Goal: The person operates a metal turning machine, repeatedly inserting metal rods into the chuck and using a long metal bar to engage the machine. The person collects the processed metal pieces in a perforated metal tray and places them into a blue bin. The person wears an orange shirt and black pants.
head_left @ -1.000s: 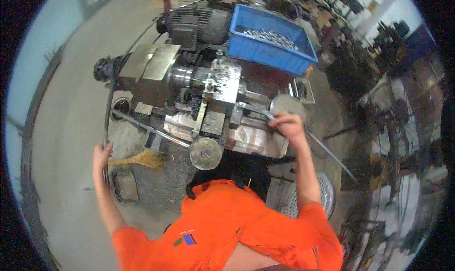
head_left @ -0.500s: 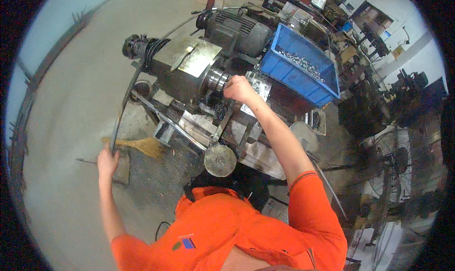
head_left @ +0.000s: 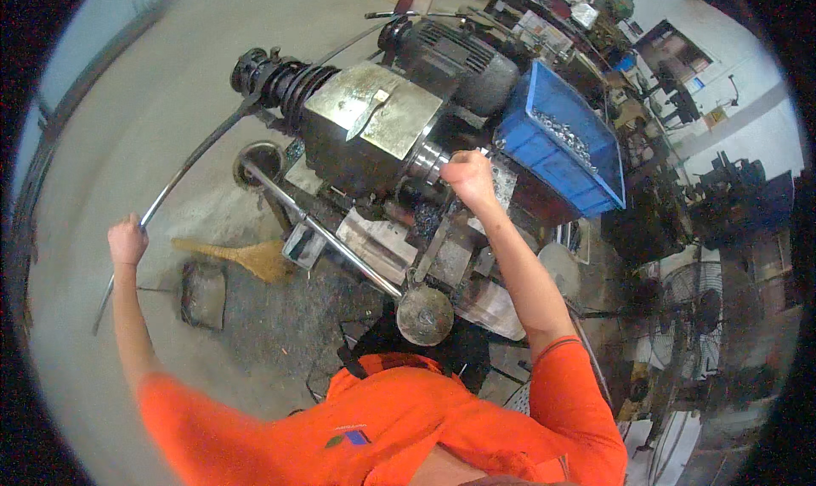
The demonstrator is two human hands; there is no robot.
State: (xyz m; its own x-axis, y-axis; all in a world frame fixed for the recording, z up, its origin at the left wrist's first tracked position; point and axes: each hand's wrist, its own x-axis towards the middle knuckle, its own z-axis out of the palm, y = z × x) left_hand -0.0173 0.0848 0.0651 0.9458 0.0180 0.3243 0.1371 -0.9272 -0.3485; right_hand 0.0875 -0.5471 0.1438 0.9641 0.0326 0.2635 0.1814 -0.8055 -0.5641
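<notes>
My left hand (head_left: 127, 241) is closed round a long metal lever (head_left: 183, 170), whose lower end sticks out past my fist. The lever's other end meets the black ringed fitting (head_left: 293, 87) at the left end of a lathe-like machine (head_left: 344, 150). At the machine's shiny round spindle nose (head_left: 427, 160) is my right hand (head_left: 467, 180), fingers curled in against its face. Whatever those fingers hold is hidden by the hand. On the machine's metal cover (head_left: 404, 116) lies a small flat brush (head_left: 369, 117).
A blue bin (head_left: 552, 167) with many small metal parts (head_left: 563, 136) stands right of the motor (head_left: 463, 65). Before me are a round metal disc (head_left: 425, 314) and a slanting steel bar (head_left: 327, 235). A straw broom (head_left: 246, 257) lies on the floor; a fan (head_left: 687, 316) stands at right.
My left hand has moved outward to the left and forward, swinging the lever with it. My right hand stays at the spindle nose. The whole view has shifted somewhat.
</notes>
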